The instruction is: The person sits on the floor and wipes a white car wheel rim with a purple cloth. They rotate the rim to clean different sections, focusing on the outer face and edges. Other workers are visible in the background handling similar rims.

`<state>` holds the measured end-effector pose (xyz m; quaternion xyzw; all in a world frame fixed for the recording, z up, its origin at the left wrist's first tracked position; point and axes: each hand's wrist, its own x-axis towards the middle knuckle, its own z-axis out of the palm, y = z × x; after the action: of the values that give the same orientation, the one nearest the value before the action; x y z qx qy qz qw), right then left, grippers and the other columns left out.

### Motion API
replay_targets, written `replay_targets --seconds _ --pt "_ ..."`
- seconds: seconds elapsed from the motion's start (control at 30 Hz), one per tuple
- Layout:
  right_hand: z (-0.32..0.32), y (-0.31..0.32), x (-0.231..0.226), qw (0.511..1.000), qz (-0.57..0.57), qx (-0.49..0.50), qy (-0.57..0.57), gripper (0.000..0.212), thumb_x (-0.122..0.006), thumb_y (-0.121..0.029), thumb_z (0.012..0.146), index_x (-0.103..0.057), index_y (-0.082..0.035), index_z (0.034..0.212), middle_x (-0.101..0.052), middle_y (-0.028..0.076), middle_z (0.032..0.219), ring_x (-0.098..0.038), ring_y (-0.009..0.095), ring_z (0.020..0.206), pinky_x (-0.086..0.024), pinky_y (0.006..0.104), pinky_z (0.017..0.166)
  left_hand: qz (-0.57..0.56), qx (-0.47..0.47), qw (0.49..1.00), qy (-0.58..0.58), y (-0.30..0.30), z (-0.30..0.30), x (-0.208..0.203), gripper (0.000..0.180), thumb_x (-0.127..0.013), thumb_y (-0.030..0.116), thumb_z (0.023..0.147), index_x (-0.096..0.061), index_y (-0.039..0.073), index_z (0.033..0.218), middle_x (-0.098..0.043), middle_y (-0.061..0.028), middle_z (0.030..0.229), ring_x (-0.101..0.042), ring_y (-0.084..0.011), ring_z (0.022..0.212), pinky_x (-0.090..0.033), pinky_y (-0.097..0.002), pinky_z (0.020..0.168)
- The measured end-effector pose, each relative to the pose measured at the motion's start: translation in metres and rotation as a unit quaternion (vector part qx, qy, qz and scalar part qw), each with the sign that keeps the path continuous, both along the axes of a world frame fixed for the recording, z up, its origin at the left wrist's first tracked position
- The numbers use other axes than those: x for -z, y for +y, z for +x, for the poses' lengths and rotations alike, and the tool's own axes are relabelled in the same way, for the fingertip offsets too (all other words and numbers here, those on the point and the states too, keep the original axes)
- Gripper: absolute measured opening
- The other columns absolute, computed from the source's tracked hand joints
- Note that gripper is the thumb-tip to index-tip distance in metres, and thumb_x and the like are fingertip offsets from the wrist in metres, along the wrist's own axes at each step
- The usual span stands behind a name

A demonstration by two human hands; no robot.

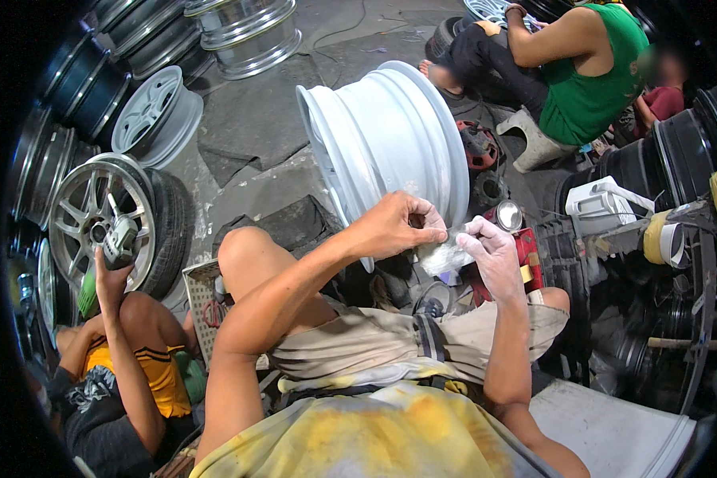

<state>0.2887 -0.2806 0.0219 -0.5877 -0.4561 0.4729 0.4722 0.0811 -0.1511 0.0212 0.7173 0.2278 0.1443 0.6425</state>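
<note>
Observed left hand (398,225) with thumb and index fingertip nipped together on the upper left edge of a crumpled sheet of translucent plastic film (444,260). Observed right hand (495,261) with fingers curled and thumb pressed inward, gripping the right edge of the same film (noted also: whitish powder over right-hand fingers and knuckles). Located film in mid-air between both hands, above the lap, just nearside of the lower right edge of a pale blue-white wheel rim (394,143). Found rim set on edge, barrel in full view, lower part hidden behind hands and legs. Recorded near the right hand, slightly beyond it: a round metal tin (508,214). Recorded beyond the rim's right side: a red power tool (479,145), and a co-worker in a green sleeveless top (596,76) seated on a pale plastic stool (526,142). Recorded at far left: a tyre-mounted alloy wheel (98,230) with a second co-worker's hand (111,276) at a grey handheld tool (121,239) in front of it.
</note>
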Motion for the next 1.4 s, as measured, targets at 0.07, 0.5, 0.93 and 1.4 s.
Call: replay_targets --seconds 0.07,0.5,0.93,1.4 --pt "-0.005 -0.002 0.007 0.993 0.04 0.037 0.105 0.016 -0.07 -0.006 0.094 -0.06 -0.003 0.105 -0.061 -0.002 0.096 -0.054 0.003 0.085 -0.047 0.0217 0.077 -0.078 -0.024 0.996 -0.035 -0.004 0.002 -0.007 0.025 -0.075 0.024 0.095 -0.075 0.0 0.097 -0.069 0.0018 0.082 -0.056 -0.0043 0.074 -0.046 -0.0223 0.067" --pt "-0.027 0.0 0.011 0.983 0.082 0.035 0.163 0.017 -0.053 -0.015 0.101 -0.059 0.0 0.107 -0.071 0.013 0.1 -0.07 0.018 0.093 -0.056 0.0349 0.09 0.481 -0.188 0.855 0.054 0.074 -0.04 -0.053 0.027 -0.06 0.023 0.102 -0.073 0.001 0.099 -0.068 -0.0156 0.1 -0.066 -0.0292 0.093 -0.053 -0.0419 0.085" --pt "-0.015 -0.008 0.054 0.988 0.071 0.135 0.01 0.018 -0.064 -0.021 0.102 -0.065 -0.003 0.105 -0.065 0.0 0.089 -0.058 0.005 0.075 -0.047 0.0238 0.068 0.655 0.143 0.733 0.116 0.024 -0.033 0.013 0.014 -0.065 0.018 0.09 -0.066 0.004 0.087 -0.056 -0.0122 0.102 -0.058 -0.0286 0.102 -0.05 -0.0423 0.096" --pt "-0.102 0.072 0.028 0.902 0.311 0.076 -0.289 0.029 -0.077 -0.01 0.085 -0.076 -0.006 0.113 -0.057 0.009 0.088 -0.06 0.023 0.076 -0.052 0.0356 0.07 0.024 -0.495 0.861 0.118 0.213 -0.068 0.02 0.053 -0.059 0.04 0.097 -0.067 -0.01 0.113 -0.07 -0.0197 0.108 -0.067 -0.0291 0.098 -0.051 -0.0416 0.087"
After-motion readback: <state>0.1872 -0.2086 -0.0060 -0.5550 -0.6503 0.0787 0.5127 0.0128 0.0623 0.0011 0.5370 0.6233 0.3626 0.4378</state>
